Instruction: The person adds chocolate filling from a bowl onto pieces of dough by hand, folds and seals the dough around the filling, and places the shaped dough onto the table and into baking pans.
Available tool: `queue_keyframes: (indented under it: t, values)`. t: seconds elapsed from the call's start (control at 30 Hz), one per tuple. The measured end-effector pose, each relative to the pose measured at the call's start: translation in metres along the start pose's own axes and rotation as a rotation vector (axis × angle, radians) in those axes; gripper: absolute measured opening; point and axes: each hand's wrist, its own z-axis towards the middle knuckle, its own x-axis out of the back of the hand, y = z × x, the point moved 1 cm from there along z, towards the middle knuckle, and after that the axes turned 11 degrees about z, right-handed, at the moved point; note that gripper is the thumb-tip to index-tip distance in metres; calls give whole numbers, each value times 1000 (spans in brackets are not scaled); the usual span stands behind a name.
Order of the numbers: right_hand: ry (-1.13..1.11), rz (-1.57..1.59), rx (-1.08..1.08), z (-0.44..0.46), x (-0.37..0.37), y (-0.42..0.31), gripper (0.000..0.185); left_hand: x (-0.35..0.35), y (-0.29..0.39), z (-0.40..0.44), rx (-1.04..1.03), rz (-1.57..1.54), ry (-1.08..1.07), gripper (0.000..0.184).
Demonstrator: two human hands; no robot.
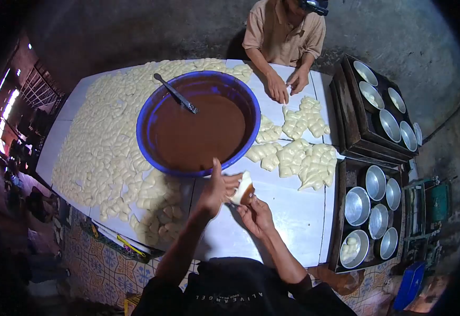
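A piece of pale dough (241,187) with brown filling on it is held between my two hands, just below the blue basin (256,142). My left hand (219,189) supports its left side, fingers and thumb spread. My right hand (257,215) grips its lower right edge with closed fingers. Brown filling (203,137) lies in the basin, with a dark-handled utensil (176,94) resting across its upper rim. Many pale dough pieces (103,137) cover the left of the white table (277,226); more dough clusters (317,163) lie right of the basin.
Across the table a co-worker (285,37) has both hands near the dough. On the right, an upper wooden crate (350,124) and a lower crate (335,247) hold several round metal tins (357,205). One lower tin contains dough pieces (350,249).
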Motion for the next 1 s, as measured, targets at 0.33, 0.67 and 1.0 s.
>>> queue_keyframes:
  t: [0.33, 0.67, 1.0]
  values:
    - [-123, -1777, 696, -48, -24, -1, 41, -31, -66, -58, -474, 461, 232, 48]
    - [-268, -1184, 595, -57, -28, -25, 26, -28, -100, -55, -543, 287, 129, 14]
    - [115, -1461, 454, -88, 8, -21, 40, -47, -118, -63, -587, 428, 96, 43]
